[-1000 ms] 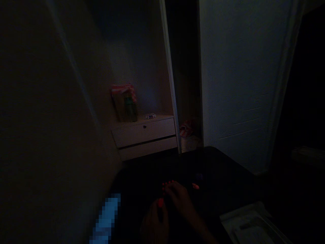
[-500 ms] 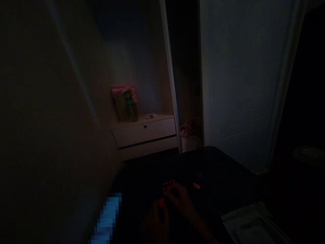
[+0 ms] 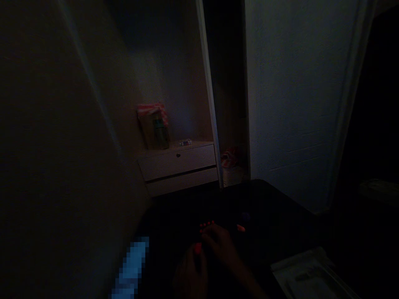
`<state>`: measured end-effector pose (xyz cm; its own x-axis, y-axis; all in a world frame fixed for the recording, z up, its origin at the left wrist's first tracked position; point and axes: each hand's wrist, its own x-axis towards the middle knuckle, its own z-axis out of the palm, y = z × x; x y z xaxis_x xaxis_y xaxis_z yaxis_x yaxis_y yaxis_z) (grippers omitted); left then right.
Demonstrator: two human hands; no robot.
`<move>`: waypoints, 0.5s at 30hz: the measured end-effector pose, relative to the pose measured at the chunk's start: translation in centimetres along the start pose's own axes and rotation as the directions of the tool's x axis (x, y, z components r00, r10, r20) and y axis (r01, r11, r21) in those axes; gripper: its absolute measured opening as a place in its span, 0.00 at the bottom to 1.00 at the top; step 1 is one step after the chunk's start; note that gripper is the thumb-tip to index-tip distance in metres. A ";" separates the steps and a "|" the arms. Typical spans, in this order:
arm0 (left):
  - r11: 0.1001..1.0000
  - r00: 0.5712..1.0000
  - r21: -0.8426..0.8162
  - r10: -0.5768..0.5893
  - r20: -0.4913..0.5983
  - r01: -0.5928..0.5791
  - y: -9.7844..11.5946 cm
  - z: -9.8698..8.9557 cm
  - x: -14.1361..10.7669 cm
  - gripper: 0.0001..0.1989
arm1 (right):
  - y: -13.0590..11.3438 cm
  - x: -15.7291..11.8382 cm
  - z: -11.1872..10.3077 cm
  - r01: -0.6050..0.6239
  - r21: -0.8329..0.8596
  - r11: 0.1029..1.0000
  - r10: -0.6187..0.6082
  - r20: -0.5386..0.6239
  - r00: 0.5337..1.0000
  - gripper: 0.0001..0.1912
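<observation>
The picture is very dark. My left hand is closed, with a bright red lump pinched between thumb and fingers; it looks soft, but its material is unclear. Just beyond it, my right hand reaches in with bent fingers drawn together and fingertips down at the dark table. Whatever those fingertips hold is hidden. Right beside them lie several small red balls, set out in rows and partly covered by the hand. An orange-red piece lies to the right, with a dim purple lump behind it.
A pale flat packet or tray lies at the right front. Behind the table stand a drawer unit carrying a bottle and a small toy-like object, and a pale door panel. A blurred blue patch is at the left.
The right hand's fingers have shifted slightly at the near edge of the red balls. My left hand keeps its place with the red lump.
</observation>
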<state>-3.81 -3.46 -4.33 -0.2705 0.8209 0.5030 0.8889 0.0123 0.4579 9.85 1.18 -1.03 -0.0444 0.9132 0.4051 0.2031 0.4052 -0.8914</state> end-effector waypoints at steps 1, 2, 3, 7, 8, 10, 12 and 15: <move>1.000 1.000 -0.008 0.002 0.005 -0.002 0.0 -0.1 0.0 0.21 | 0.1 0.0 0.0 0.007 -0.006 1.000 -0.007 0.007 1.000 0.08; 1.000 1.000 -0.019 0.016 0.012 -0.016 0.0 -0.1 0.1 0.21 | 0.1 0.0 0.0 0.012 -0.013 1.000 -0.011 0.009 1.000 0.09; 0.999 0.999 -0.028 0.029 0.018 -0.028 0.0 -0.1 0.1 0.21 | 0.2 -0.1 0.0 0.018 -0.016 1.000 -0.018 0.009 1.000 0.10; 1.000 1.000 -0.022 0.019 0.022 -0.018 0.0 -0.2 0.1 0.20 | 0.2 -0.1 -0.1 0.041 -0.013 0.999 -0.041 0.003 0.999 0.11; 1.000 1.000 -0.019 0.014 0.018 -0.014 0.0 -0.1 0.1 0.20 | 0.2 -0.1 -0.1 0.042 -0.012 0.999 -0.042 0.001 0.999 0.12; 1.000 1.000 -0.015 0.012 0.013 -0.012 0.0 -0.1 0.0 0.21 | 0.1 -0.1 0.0 0.035 -0.003 0.999 -0.035 0.005 0.999 0.14; 1.000 1.000 -0.020 0.015 0.009 -0.015 -0.1 -0.1 0.0 0.22 | 0.1 -0.1 0.0 0.035 0.017 0.999 -0.035 0.010 0.999 0.17; 1.000 1.000 -0.025 0.018 0.013 -0.018 0.0 -0.1 0.0 0.21 | 0.3 -0.1 0.2 0.026 0.031 0.999 -0.026 -0.002 1.000 0.21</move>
<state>-3.90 -3.50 -4.27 -0.2498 0.8282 0.5017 0.8839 -0.0166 0.4675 9.76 1.24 -1.41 -0.0479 0.9024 0.4283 0.1713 0.4299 -0.8865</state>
